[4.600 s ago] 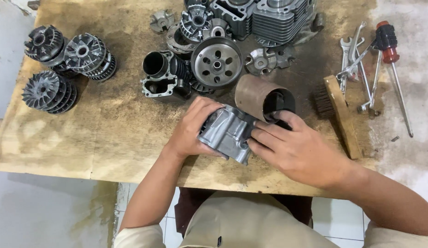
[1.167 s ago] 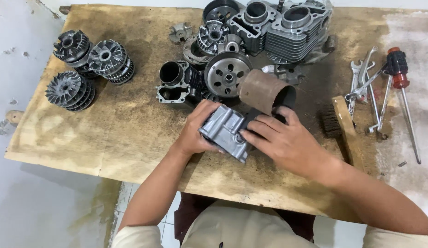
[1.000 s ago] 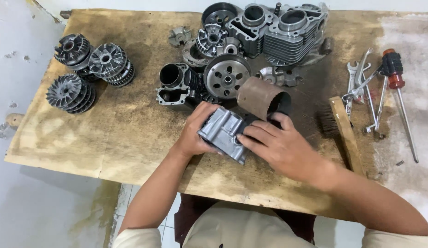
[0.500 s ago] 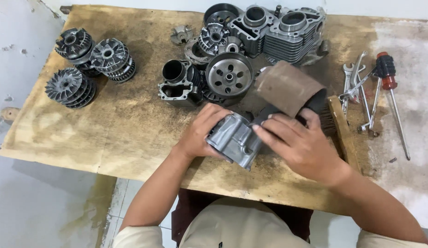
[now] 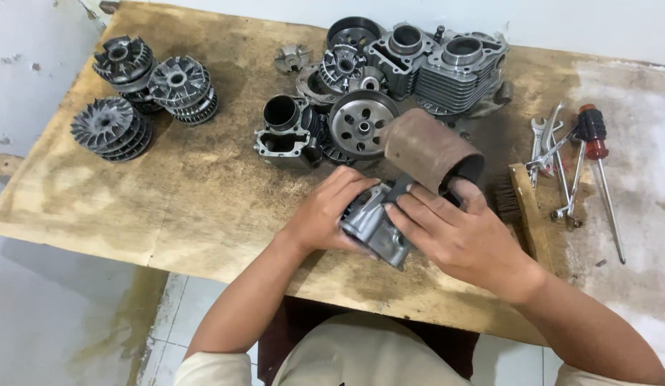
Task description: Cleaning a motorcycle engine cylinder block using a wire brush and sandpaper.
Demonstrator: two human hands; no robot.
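Observation:
My left hand (image 5: 324, 211) grips the left side of a grey cast-metal engine part (image 5: 374, 223) held just above the wooden table (image 5: 168, 193). My right hand (image 5: 457, 232) wraps over the part's right side, fingers laid across its top. A rusty brown cylinder sleeve (image 5: 427, 149) sticks up and away from the part, tilted toward the far left, with its dark open end by my right thumb.
Several finned round pulleys (image 5: 143, 93) stand at the far left. A pile of engine cylinders and a clutch disc (image 5: 379, 93) fills the back middle. Wrenches (image 5: 554, 154), a red-handled screwdriver (image 5: 597, 154) and a wire brush (image 5: 522, 207) lie at the right.
The brown sleeve has risen further out of the grey part and tipped toward the back. Both hands keep their hold on the part in about the same spot.

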